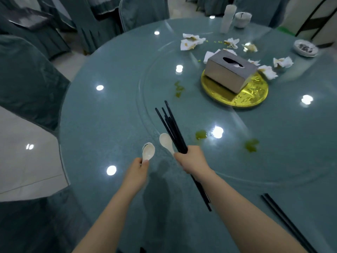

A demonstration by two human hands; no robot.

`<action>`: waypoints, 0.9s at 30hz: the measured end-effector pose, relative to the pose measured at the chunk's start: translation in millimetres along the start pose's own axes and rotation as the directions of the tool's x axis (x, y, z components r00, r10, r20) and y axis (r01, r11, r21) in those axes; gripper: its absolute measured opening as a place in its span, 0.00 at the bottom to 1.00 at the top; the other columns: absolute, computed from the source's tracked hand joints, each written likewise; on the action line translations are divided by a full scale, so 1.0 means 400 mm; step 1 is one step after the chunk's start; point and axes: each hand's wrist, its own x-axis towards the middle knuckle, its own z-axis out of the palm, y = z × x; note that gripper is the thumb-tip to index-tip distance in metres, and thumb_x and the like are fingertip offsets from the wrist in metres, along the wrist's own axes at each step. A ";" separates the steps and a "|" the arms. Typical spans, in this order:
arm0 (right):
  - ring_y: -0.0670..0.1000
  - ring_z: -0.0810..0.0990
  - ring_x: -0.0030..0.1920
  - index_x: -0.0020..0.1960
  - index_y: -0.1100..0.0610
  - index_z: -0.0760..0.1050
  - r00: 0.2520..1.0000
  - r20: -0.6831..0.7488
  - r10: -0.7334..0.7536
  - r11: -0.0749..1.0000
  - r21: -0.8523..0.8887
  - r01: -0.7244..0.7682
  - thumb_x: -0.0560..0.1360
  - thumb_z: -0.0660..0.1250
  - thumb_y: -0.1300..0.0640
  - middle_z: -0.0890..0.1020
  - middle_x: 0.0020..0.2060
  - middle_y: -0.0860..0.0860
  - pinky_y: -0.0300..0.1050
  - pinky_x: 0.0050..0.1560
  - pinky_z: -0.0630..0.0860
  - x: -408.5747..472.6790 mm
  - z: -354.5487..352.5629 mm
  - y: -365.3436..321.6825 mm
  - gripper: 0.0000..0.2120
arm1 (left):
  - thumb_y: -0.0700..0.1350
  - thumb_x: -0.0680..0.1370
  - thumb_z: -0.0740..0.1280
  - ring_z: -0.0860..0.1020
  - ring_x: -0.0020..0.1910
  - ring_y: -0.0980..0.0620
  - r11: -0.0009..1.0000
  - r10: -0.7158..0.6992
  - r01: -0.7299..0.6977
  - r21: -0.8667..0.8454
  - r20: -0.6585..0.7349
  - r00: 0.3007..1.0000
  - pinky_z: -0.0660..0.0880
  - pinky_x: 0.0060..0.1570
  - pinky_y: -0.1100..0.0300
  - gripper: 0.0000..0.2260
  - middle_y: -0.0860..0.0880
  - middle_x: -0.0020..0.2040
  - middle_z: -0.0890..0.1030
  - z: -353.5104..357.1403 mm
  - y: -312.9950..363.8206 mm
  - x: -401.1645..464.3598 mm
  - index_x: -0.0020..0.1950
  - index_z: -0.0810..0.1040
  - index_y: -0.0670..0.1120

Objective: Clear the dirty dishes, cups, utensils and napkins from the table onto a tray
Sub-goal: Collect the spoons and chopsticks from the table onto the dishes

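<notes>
My right hand (192, 160) grips a bundle of several black chopsticks (170, 125) together with a white ceramic spoon (166, 142), their tips pointing away over the round glass table (109, 115). My left hand (137, 169) holds stacked white spoons (148, 151) by the handles. A pair of black chopsticks (284, 218) lies on the table at the near right. Crumpled dirty napkins (190, 41) are scattered at the far side, with a small white cup (241, 19) and a small dish (305, 48) beyond them. No tray is in view.
A silver tissue box (230, 71) sits on a gold disc (255, 96) at the turntable's centre. Greenish food smears (201, 134) dot the glass. A white bottle-like thing (227, 19) stands at the far edge. Covered chairs (29, 83) ring the table on the left and back.
</notes>
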 end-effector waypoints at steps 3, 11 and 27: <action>0.51 0.68 0.22 0.29 0.56 0.68 0.999 0.032 0.037 0.992 0.116 -0.040 0.66 0.63 0.59 0.71 0.21 0.51 0.40 0.23 0.64 -0.072 0.028 -0.016 0.07 | 0.53 0.81 0.54 0.71 0.35 0.52 0.999 0.044 -0.044 -0.012 0.042 0.998 0.66 0.33 0.58 0.11 0.48 0.39 0.74 -0.007 0.007 -0.034 0.47 0.69 0.48; 0.48 0.65 0.20 0.29 0.55 0.68 0.993 0.076 0.093 0.955 0.274 -0.111 0.67 0.64 0.63 0.69 0.22 0.52 0.37 0.23 0.61 -0.195 0.112 -0.049 0.10 | 0.53 0.82 0.56 0.70 0.36 0.55 0.985 0.162 -0.156 -0.076 0.075 0.984 0.63 0.31 0.61 0.10 0.50 0.41 0.72 -0.075 0.006 -0.116 0.54 0.65 0.46; 0.48 0.66 0.23 0.35 0.55 0.67 0.993 -0.060 0.103 0.953 0.291 -0.081 0.71 0.72 0.55 0.70 0.26 0.51 0.39 0.24 0.64 -0.390 0.202 -0.054 0.14 | 0.46 0.82 0.54 0.69 0.30 0.53 0.949 0.271 -0.249 -0.196 0.096 0.958 0.65 0.31 0.58 0.08 0.47 0.37 0.74 -0.181 -0.089 -0.170 0.47 0.69 0.46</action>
